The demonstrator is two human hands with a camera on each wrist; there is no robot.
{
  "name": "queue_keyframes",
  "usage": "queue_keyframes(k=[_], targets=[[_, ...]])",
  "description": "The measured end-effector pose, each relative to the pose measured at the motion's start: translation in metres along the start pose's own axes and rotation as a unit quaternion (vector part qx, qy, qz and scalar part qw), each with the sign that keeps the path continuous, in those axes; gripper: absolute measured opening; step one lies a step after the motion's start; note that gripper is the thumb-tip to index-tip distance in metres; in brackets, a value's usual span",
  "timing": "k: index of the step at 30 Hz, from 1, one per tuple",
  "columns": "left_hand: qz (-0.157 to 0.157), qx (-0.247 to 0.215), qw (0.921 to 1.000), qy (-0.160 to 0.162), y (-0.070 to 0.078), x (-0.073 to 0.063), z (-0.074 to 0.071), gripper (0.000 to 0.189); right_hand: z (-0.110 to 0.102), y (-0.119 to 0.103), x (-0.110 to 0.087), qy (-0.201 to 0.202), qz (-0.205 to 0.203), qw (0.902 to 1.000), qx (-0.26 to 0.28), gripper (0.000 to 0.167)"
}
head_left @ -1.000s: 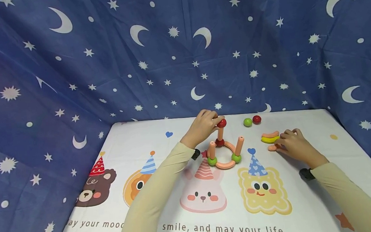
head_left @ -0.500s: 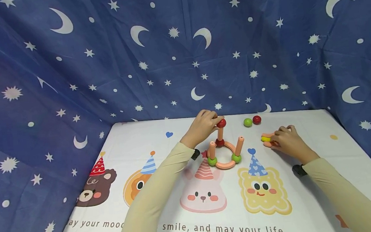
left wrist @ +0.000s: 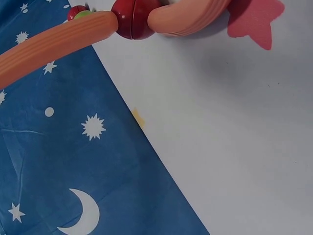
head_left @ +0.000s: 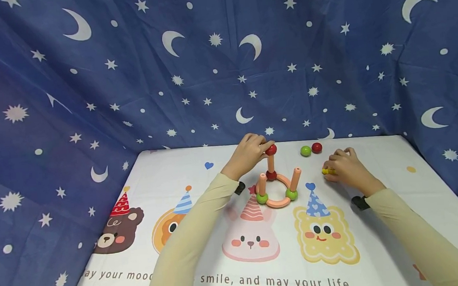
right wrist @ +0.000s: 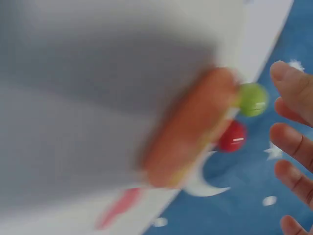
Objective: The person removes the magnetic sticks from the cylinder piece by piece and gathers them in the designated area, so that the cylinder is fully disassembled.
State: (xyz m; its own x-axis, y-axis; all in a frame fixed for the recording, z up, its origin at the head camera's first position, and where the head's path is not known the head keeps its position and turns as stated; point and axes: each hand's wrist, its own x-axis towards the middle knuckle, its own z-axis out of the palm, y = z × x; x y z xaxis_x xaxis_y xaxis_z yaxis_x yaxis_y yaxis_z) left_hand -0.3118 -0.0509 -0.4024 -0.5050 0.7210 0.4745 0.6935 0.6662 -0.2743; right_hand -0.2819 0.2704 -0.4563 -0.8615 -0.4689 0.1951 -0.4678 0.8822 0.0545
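My left hand (head_left: pixel 250 152) pinches a red ball (head_left: pixel 271 149) on top of an upright orange stick (head_left: pixel 271 164). This stick stands in a lower red ball (head_left: pixel 271 175), part of a ring of curved orange pieces (head_left: pixel 278 203) joined by green balls (head_left: pixel 291 195). Two more sticks (head_left: pixel 295 179) rise from the ring. The left wrist view shows a red joint ball (left wrist: pixel 134 18) with orange pieces on both sides; no fingers appear there. My right hand (head_left: pixel 350 171) hovers over a yellow piece (head_left: pixel 328 171) and an orange piece (right wrist: pixel 190 129); its fingers (right wrist: pixel 293 142) look spread, apart from the blurred orange piece.
A loose green ball (head_left: pixel 305 151) and a loose red ball (head_left: pixel 317 147) lie near the table's back edge. The white printed cloth (head_left: pixel 198 263) covers the table. Behind it hangs a blue curtain (head_left: pixel 208 95) with moons and stars.
My right hand has moved left and slightly away from me, covering more of the yellow and orange pieces. The left hand's red ball and its stick have shifted slightly left and up.
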Motion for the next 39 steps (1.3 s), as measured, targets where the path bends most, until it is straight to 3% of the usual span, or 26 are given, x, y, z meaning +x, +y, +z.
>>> queue_keyframes(k=[5,11,20,25,32,39], targets=[[0.006,0.015,0.9999,0.005,0.001,0.002,0.0,0.04,-0.026,-0.016,0.019,0.068,-0.045,0.9964,0.024,0.025],[0.006,0.048,0.9988,0.003,-0.001,0.001,0.002,0.042,-0.052,-0.038,0.044,0.135,-0.122,0.9823,0.047,0.022],[0.009,0.064,0.9977,0.02,0.002,0.0,0.002,0.042,-0.059,-0.069,0.076,0.162,-0.208,0.9638,-0.038,0.033],[0.003,0.062,0.9975,0.034,0.003,0.0,0.002,0.04,-0.056,-0.075,0.085,0.181,-0.218,0.957,-0.062,0.038],[0.004,0.038,0.998,0.05,0.004,-0.001,-0.002,0.039,-0.057,-0.079,0.089,0.189,-0.216,0.9555,-0.068,0.038],[-0.012,-0.006,0.9994,0.031,0.002,-0.004,-0.004,0.042,-0.056,-0.079,0.09,0.189,-0.212,0.9564,-0.067,0.034]])
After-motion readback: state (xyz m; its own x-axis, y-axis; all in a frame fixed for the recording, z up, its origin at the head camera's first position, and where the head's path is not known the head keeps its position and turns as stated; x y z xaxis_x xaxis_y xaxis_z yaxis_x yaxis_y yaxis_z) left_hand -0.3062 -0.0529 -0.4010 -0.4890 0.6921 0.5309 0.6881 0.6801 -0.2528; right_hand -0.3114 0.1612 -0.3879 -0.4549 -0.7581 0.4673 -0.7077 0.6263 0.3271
